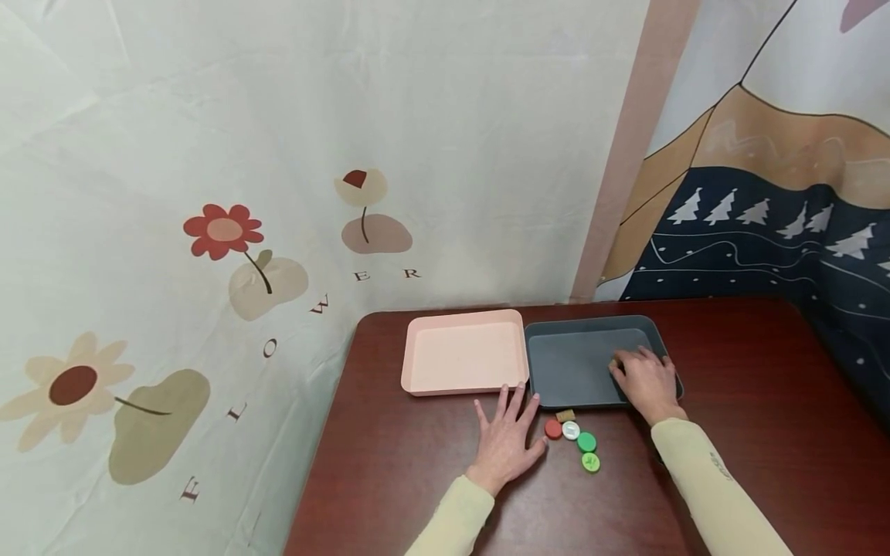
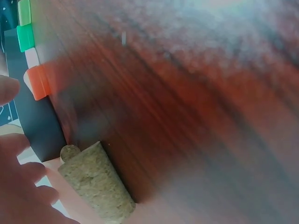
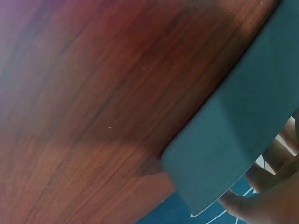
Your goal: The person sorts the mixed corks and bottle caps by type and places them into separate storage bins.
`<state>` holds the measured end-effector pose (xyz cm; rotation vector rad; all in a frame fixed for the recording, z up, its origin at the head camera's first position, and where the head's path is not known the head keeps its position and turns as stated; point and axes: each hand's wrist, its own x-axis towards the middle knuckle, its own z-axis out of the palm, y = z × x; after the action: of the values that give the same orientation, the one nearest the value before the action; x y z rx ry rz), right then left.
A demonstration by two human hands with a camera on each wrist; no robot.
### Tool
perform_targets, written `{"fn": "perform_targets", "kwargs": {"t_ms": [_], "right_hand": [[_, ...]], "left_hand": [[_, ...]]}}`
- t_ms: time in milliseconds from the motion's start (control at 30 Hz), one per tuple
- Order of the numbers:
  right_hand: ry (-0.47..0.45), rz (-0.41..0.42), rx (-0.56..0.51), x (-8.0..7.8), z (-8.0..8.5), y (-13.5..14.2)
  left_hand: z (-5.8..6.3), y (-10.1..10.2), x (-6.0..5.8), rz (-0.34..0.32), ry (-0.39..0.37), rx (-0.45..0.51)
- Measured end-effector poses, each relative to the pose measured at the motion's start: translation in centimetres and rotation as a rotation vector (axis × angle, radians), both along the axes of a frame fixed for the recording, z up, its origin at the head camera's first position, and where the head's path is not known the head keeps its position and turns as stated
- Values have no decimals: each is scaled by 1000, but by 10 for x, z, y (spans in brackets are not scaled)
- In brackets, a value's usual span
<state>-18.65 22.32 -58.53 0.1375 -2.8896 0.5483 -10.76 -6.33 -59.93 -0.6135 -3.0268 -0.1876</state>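
The dark tray [image 1: 587, 363] sits far right on the table [image 1: 730, 401] — light, stiff plastic, we judge, best held by its rim. Our right hand [image 1: 647, 382] rests on it, fingers loose; left hand [image 1: 506, 440] lies flat, holding nothing, near the caps [image 1: 572, 431].

A dark red wooden table [image 1: 751, 363] stands against flower-printed wall cloths [image 1: 278, 154].

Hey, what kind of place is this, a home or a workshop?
Probably a staged tabletop set: printed cloth backdrops hang behind a dark wooden table holding only a pink tray, grey tray and bottle caps.
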Motion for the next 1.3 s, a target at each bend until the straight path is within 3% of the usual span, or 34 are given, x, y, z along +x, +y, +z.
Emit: {"fn": "perform_targets", "kwargs": {"t_ms": [333,467,900,1133,1300], "right_hand": [[157,-25,-131,27,5,8],[173,-28,-152,42,6,11],[39,-151,-114,65,2,33],[-37,-132,-105,69,-3,42],[-84,-107,-91,73,-7,47]], "left_hand": [[1,-9,3,-25,34,70],[1,-17,6,-9,46,127],[7,-61,13,57,89,333],[7,-83,18,67,112,343],[4,-94,26,64,79,314]]}}
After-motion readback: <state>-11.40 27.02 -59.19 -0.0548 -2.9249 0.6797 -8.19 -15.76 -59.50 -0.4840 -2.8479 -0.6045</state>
